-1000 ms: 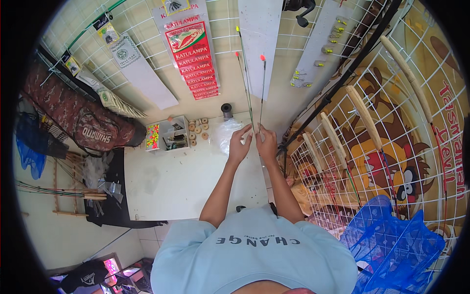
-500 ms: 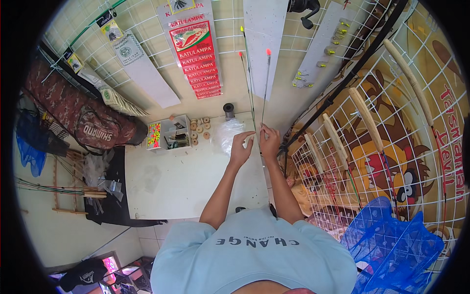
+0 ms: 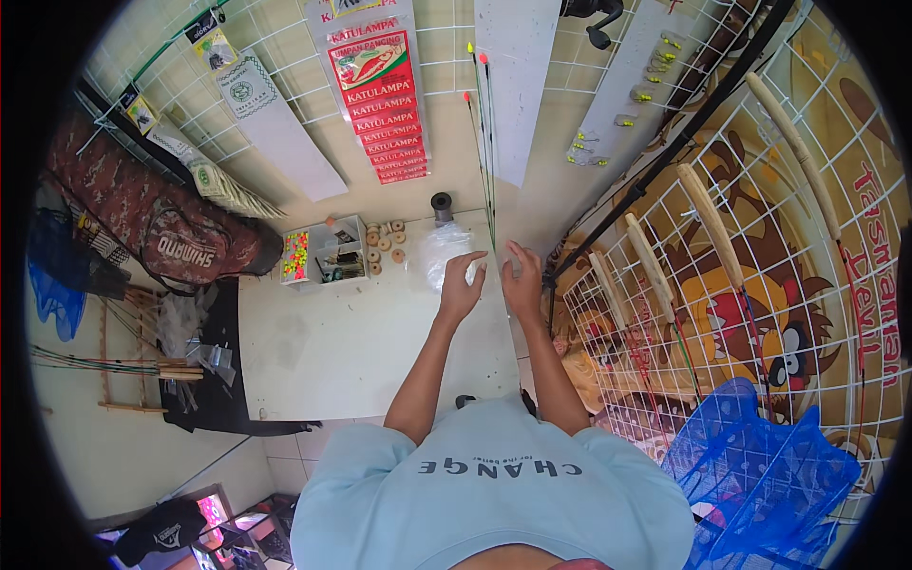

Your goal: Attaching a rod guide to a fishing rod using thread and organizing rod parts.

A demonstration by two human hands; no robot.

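Three thin dark rods with bright tips stand close together upright against the wall at the far edge of the white table point(image 3: 370, 361). One has a yellow tip point(image 3: 470, 48), one a pink-red tip point(image 3: 483, 59), and a shorter one an orange-red tip point(image 3: 466, 97). My left hand point(image 3: 462, 290) is beside the rods' lower ends, its thumb and fingers curved and apart, with nothing visible in it. My right hand point(image 3: 522, 277) is raised just right of them, fingers apart and holding nothing I can see. A clear plastic bag point(image 3: 445, 255) lies left of my left hand.
At the table's back stand a divided white box point(image 3: 339, 255), several wooden rings point(image 3: 373, 255) and a dark spool point(image 3: 442, 206). White wire grids carry packets, a red sachet strip point(image 3: 380, 114) and wooden-handled rods point(image 3: 711, 223). Blue nets point(image 3: 750, 465) hang at right; a camouflage bag point(image 3: 157, 214) at left.
The pink-red-tipped rod, pinched in my right hand earlier, has moved left to stand beside the other two. My right hand has let go and its fingers have opened.
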